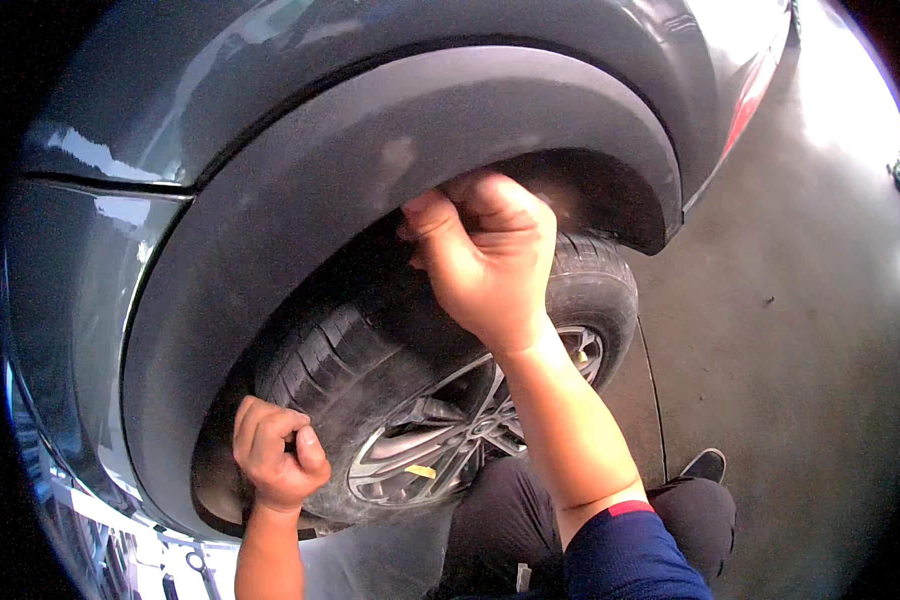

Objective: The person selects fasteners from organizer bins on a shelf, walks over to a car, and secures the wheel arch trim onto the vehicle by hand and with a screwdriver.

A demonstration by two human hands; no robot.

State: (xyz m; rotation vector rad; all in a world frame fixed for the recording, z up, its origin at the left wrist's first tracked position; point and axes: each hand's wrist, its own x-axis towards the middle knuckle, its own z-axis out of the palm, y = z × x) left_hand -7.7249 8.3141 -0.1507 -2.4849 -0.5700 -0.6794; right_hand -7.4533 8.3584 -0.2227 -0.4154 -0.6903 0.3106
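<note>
A dark grey plastic wheel arch trim (370, 130) curves over a car's wheel. My right hand (490, 250) is closed at its inner upper edge, thumb against the trim and fingertips tucked out of sight under the lip. Lower left, my left hand (282, 452) is closed loosely beside the tyre tread, near the lower part of the arch; whatever its curled fingers may hold is hidden. Between and below the hands sits the black tyre (335, 365). Its silver and black alloy rim (480, 430) carries a small yellow tag (420, 470).
Dark glossy body panels (100, 240) surround the trim, with a red light (750, 100) at upper right. My bent knees (505, 520) and a dark shoe (708, 465) are close to the wheel. Hand tools (195, 562) lie on a light surface at lower left. Grey floor (790, 330) extends right.
</note>
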